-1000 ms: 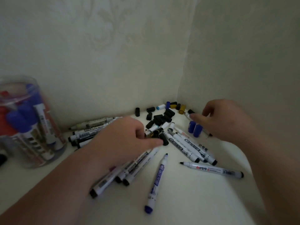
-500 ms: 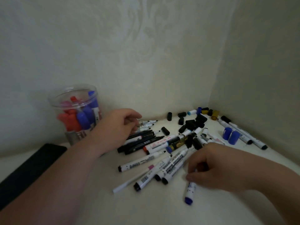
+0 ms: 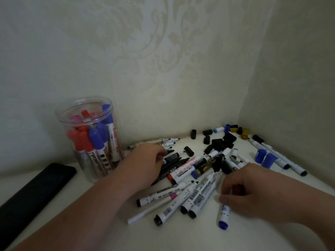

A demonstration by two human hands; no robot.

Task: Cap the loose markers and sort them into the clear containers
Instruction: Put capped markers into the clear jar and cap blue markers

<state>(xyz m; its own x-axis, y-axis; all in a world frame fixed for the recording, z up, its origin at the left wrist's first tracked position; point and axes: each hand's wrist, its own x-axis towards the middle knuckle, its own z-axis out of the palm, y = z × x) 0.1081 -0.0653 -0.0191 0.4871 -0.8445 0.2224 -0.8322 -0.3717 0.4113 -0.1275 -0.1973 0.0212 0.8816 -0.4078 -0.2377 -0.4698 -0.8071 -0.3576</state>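
Two walls meet in a corner at the right of the frame. The back wall [image 3: 145, 60] fills the top and the left. It is pale and creamy, with a big swirly leaf pattern pressed into the paper. The side wall [image 3: 299, 78] on the right is the same pale colour, and I can only just see its pattern. The light is dim, so everything looks a bit grey-green. My white bench [image 3: 181, 236] runs along the bottom and goes right into the corner. A flat black thing [image 3: 36, 192] lies at the lower left.
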